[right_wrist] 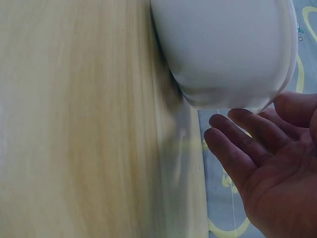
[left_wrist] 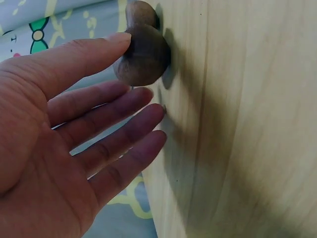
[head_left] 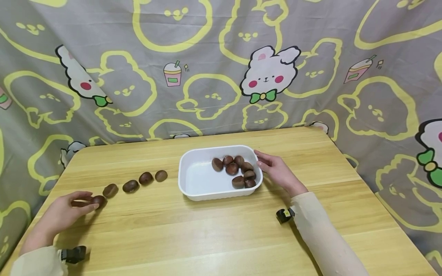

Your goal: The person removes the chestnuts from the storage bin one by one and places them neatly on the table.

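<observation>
Left hand (head_left: 63, 212): I have it loosely parted round the nearest chestnut (head_left: 99, 201); no firm pinch visible.
Right hand (head_left: 276, 170): fingers extended, touching the white tray's (head_left: 221, 194) end beside them.
Chestnut handling: I'd guess light, hard, slick, rolls; grip across rounded sides.
Counts: nearest chestnut one, row chestnuts (head_left: 131, 186) beyond it four, tray chestnuts (head_left: 232, 168) eight, tray one.

head: left sleeve (head_left: 36, 262), right sleeve (head_left: 324, 234), tabletop (head_left: 207, 237) cut at bottom edge | left wrist: left hand (left_wrist: 47, 158) cropped left, far chestnut (left_wrist: 141, 12) partly hidden behind near chestnut (left_wrist: 143, 59) | right wrist: white tray (right_wrist: 228, 49) cropped top, its chestnuts (head_left: 232, 168) hidden, right hand (right_wrist: 277, 168) cropped right
</observation>
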A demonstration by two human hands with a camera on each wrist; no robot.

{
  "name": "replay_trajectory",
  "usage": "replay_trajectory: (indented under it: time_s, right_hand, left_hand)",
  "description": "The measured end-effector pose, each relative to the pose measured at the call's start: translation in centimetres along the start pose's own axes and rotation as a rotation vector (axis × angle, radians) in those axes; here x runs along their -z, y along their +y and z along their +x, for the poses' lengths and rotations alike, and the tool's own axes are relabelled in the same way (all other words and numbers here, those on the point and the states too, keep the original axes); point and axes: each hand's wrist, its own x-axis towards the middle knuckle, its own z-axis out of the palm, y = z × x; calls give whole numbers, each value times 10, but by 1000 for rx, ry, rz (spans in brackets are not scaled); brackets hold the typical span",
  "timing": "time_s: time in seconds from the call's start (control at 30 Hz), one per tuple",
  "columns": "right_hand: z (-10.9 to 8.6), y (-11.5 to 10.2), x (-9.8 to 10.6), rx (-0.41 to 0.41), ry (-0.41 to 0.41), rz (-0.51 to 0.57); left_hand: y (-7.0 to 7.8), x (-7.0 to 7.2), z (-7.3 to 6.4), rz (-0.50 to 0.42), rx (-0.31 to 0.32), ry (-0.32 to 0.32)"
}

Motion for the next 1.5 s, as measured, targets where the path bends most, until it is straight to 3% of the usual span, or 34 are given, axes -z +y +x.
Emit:
replay_trajectory:
  time_s: [0.13,0.3,0.4,0.57,0.77,0.87,1.07,1.2,1.5]
  right_hand:
    - [1,-1,0,-15,-1,-9]
    - [1,-2,1,-16,-1,-15]
    - [1,-2,1,-20,2,-18]
    - [0,-1,0,-26,2,-20]
    - [0,-2,-1,-28,-1,-12]
    - [0,-2,0,-19,-4,-13]
    - [2,-1,0,-8,-4,-7]
    - [2,0,0,-11,-5,-1]
    - [1,-2,0,-17,0,-12]
  left_hand:
    - [2,2,-1,13,-2,3]
    - [9,5,-5,37,-52,104]
    - [21,7,-5,36,-89,153]
    - [61,10,-2,-18,-145,212]
    - [130,1,6,-144,-282,249]
    - [167,-9,13,-187,-365,212]
    - [227,-27,36,-216,-463,57]
    - [256,-39,52,-185,-548,-16]
    - [307,-65,85,-22,-639,-123]
